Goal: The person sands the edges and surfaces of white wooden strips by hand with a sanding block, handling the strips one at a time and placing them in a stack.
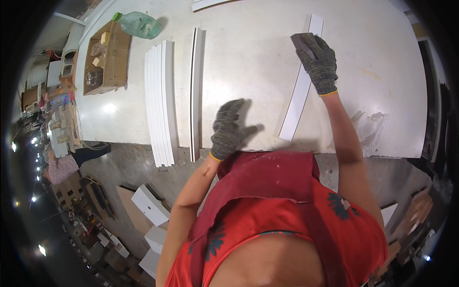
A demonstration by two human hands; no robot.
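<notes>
My right hand [319, 62], in a grey-green knit glove with a yellow cuff, grips a dark flat block [300, 42]. It rests over the upper part of a white strip [295, 107] that lies slanted on the white table [248, 62]. Gloved the same way, my left hand [228, 126] hovers near the table's front edge with fingers apart and nothing in it. To its left stands a narrow white strip with a dark line along it [195, 95]. Further left, several white strips [160, 105] lie side by side, their near ends jutting past the edge.
A cardboard box [117, 62] with small items and a green-capped plastic bottle [138, 25] occupy the far left. Crumpled clear plastic [372, 131] lies at the right front edge. White boards [150, 205] lean below the table, on the left. Another white piece [215, 4] is at the far edge.
</notes>
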